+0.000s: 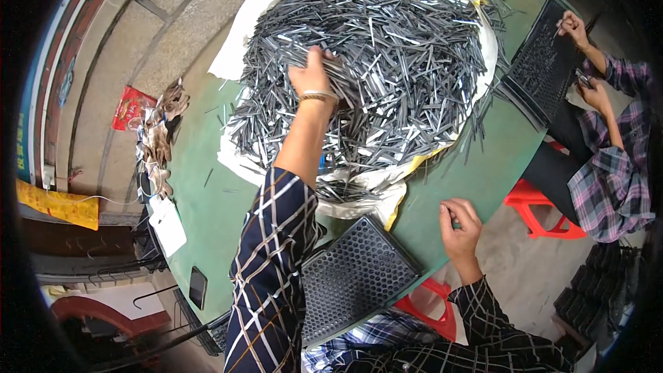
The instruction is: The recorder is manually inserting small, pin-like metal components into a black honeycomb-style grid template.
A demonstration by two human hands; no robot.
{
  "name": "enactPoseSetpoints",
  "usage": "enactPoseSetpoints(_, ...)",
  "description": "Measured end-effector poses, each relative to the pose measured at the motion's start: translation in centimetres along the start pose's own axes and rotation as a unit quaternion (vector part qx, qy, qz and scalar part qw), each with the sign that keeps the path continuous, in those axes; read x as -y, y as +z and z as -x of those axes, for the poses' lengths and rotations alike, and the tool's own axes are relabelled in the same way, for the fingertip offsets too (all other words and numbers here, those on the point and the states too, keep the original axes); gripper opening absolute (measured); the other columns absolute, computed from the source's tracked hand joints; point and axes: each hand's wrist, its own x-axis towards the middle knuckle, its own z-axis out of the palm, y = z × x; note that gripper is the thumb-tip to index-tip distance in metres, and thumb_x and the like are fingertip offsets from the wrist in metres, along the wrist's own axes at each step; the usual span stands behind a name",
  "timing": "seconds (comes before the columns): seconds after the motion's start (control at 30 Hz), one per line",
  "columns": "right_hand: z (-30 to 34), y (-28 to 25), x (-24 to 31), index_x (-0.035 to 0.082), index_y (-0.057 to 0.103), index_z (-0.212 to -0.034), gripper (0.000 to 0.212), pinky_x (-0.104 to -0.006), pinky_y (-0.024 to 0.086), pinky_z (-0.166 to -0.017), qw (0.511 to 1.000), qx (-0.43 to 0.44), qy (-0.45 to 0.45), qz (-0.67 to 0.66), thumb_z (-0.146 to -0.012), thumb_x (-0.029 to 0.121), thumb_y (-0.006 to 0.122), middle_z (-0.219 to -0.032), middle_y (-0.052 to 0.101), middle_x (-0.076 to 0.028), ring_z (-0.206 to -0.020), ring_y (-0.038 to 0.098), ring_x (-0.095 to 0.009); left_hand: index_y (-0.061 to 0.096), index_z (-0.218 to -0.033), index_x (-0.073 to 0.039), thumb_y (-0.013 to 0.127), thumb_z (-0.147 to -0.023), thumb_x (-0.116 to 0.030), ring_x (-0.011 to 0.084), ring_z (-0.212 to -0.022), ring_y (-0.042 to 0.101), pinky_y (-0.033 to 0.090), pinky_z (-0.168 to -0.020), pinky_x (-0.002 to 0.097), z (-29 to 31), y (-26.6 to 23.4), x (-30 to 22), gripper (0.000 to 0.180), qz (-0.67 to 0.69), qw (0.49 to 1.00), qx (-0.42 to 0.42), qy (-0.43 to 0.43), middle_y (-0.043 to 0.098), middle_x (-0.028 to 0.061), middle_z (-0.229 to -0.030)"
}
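On top of the green counter (214, 235), a broad heap of thin dark strips (400, 62) lies jumbled over a spread-open white sack (238, 34) with a yellow border, and a few strays have landed on the bare surface around it. The left hand (306, 79) reaches well into this heap, its fingers grasping a bunch of the strips, with the thumb across them and ends poking out on both sides; its fingertips are buried among the pieces. The right hand (461, 231) is apart from the heap, over the counter's near edge, palm turned inward and fingers loosely curled; whether anything is pinched there I cannot tell. Between the two forearms a black perforated tray (356, 276), full of round holes, sits at the near edge, its upper corner just beside the sack. To the left lie a dark phone (198, 287), a white card (167, 226), some soiled gloves (157, 141) and a red packet (131, 108). At the right, a co-worker (615, 145) in a plaid shirt has one hand above another black tray (542, 59) and the other hand near its edge, with a red stool (549, 214) close by.
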Motion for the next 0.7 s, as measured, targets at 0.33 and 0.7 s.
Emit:
enactPoseSetpoints(0.33,0.2,-0.2,0.4,0.0,0.065,-0.085,0.006,-0.0222,0.04,-0.054,1.0,-0.005,-0.011,-0.009,-0.079,-0.001,0.064,-0.081,0.061,-0.004,-0.06,0.05,-0.009,0.05,-0.075,-0.004,0.054,-0.085,-0.009,0.0198,-0.062,0.05,0.05,-0.068,0.0343,-0.6,-1.4,-3.3,0.013,0.176,0.973,-0.009,-0.152,0.053,0.008,-0.066)
enactPoseSetpoints(0.7,-4.6,2.4,8.2,-0.003,0.056,-0.117,0.033,-0.0258,0.046,-0.08,0.938,-0.006,0.099,-0.333,-0.098,0.021,0.045,-0.105,0.063,-0.009,-0.089,0.059,-0.015,0.051,-0.081,-0.004,0.057,-0.085,-0.008,0.017,-0.063,0.056,0.051,-0.06,0.0324,10.2,1.3,-6.7,0.009,0.171,0.981,0.041,-0.086,0.055,0.0059,-0.071)
